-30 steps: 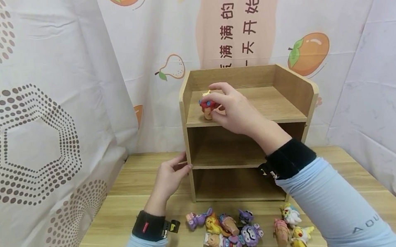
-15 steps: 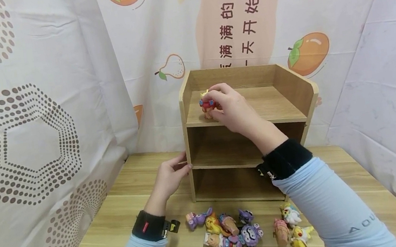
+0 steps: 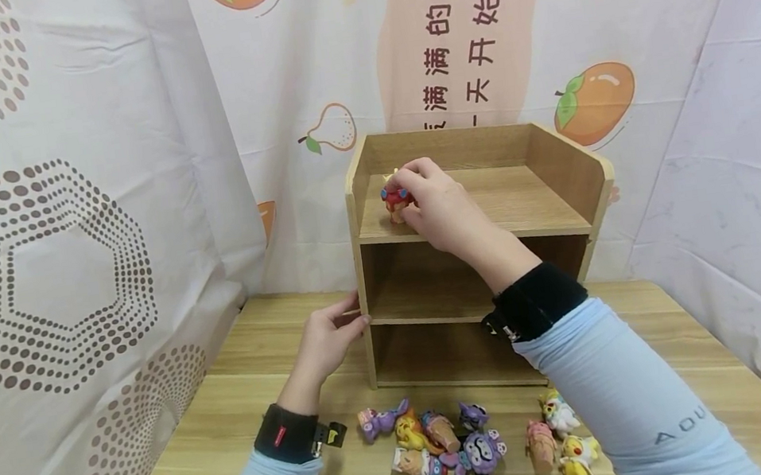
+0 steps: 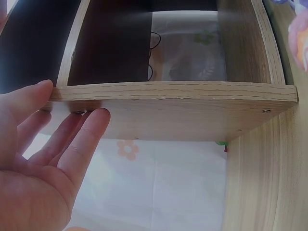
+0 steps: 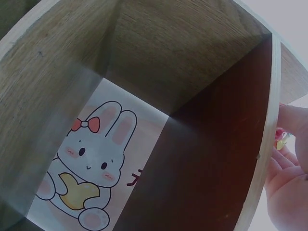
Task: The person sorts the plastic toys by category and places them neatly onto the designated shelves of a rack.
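My right hand [image 3: 444, 209] pinches a small toy figurine [image 3: 396, 202] between thumb and fingers, at the left of the wooden shelf's [image 3: 474, 237] top board. It has a red and blue middle, a yellow top and a tan base; fingers cover its right side. Only a sliver of the figurine [image 5: 280, 139] shows in the right wrist view, by the right edge. My left hand [image 3: 325, 339] rests against the shelf's left side panel. In the left wrist view its thumb [image 4: 36, 96] touches the panel's front edge, while the fairly straight fingers [image 4: 89, 139] lie along the outer face.
On the table in front of the shelf lie several figurines: a left group with a purple one [image 3: 481, 453] and an orange one [image 3: 409, 430], and a right group with a pink one [image 3: 540, 441] and a yellow one [image 3: 577, 459]. Printed curtains [image 3: 306, 223] hang behind.
My right hand has shifted slightly left on the top board, with the figurine between its fingers. The left hand has stayed against the side panel, and the figurines on the table have not moved.
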The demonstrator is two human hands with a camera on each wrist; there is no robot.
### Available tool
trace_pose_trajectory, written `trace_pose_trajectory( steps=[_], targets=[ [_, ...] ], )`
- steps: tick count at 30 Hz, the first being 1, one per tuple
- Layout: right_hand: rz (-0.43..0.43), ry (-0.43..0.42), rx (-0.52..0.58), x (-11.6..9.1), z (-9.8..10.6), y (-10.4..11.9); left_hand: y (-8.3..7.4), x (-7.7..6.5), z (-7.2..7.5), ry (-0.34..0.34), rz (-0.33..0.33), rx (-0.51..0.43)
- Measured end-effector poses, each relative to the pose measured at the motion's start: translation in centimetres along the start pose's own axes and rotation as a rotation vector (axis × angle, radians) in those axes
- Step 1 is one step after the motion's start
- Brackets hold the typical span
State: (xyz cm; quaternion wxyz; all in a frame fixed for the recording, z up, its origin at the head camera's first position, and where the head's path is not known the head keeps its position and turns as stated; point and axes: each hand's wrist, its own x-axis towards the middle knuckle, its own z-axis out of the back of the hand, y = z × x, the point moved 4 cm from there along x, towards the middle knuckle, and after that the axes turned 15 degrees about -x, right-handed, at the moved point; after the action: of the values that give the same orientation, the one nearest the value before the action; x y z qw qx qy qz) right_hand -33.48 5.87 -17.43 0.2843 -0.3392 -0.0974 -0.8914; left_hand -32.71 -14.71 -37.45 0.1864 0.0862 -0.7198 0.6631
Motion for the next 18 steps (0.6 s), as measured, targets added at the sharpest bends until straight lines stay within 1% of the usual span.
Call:
trace_pose_trajectory(
  steps=[6,11,18],
  targets=[
    [0.002,0.003,-0.014,0.24,-0.19,0.02,-0.11,0.05,0.00,-0.001,-0.012,0.010],
    [0.008,0.006,-0.021,0.27,-0.22,0.00,-0.23,0.03,-0.06,0.000,-0.009,0.006],
    [0.046,-0.027,0.003,0.12,-0.19,0.09,-0.30,-0.03,-0.08,-0.005,-0.005,0.011]
  ],
)
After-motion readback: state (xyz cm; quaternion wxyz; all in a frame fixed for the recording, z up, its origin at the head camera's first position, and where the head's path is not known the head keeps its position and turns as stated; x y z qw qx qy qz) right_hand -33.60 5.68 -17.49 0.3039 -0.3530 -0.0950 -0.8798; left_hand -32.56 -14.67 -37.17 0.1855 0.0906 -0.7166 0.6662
